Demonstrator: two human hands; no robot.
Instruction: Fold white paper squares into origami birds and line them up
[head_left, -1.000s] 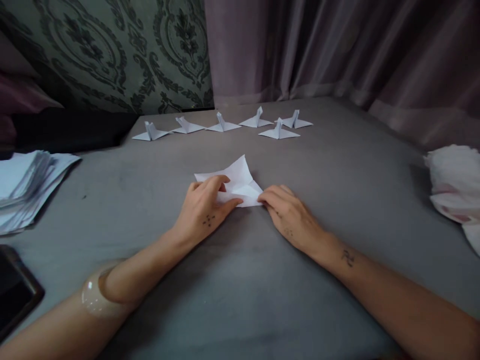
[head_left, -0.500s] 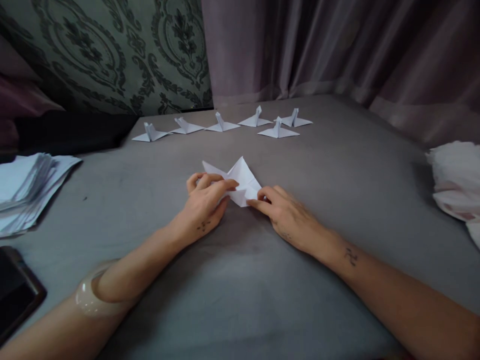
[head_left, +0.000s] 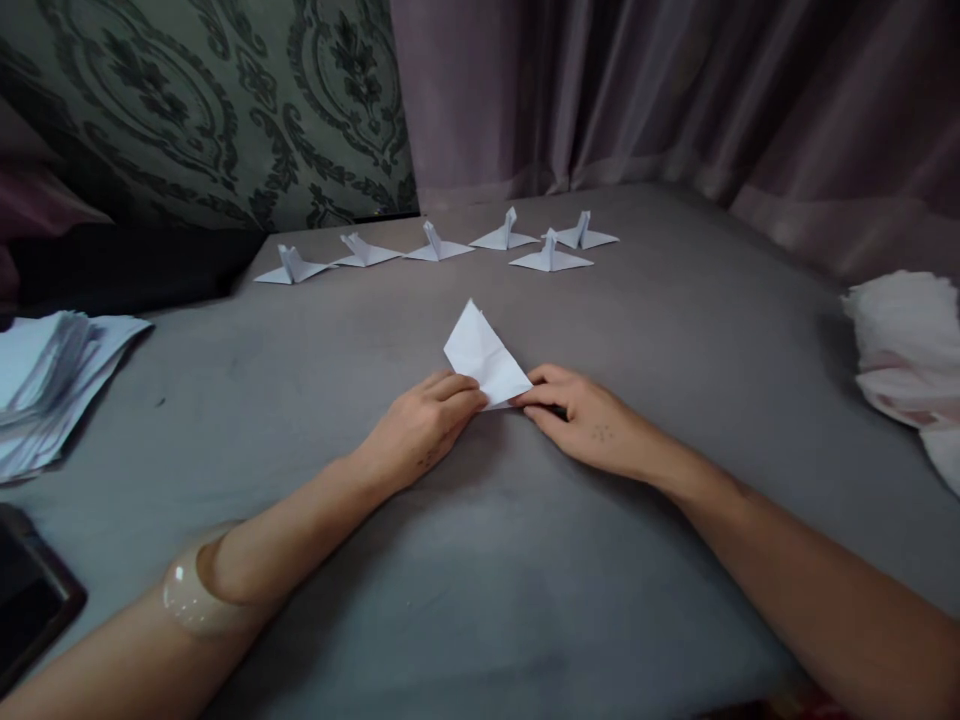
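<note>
Your left hand [head_left: 424, 420], fingers nearly closed, grips the near-left edge of the part-folded white paper [head_left: 480, 350]; your right hand [head_left: 592, 415], half-curled, touches its right corner, pinch unclear. Between your hands it shows only broad folds; beyond, six paper birds [head_left: 551, 261] stand fully shaped.

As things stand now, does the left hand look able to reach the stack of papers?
Probably yes: the stack of papers lies on the left hand's own side, and I see nothing blocking between them. Its fingers are on the folded sheet, though.
</note>
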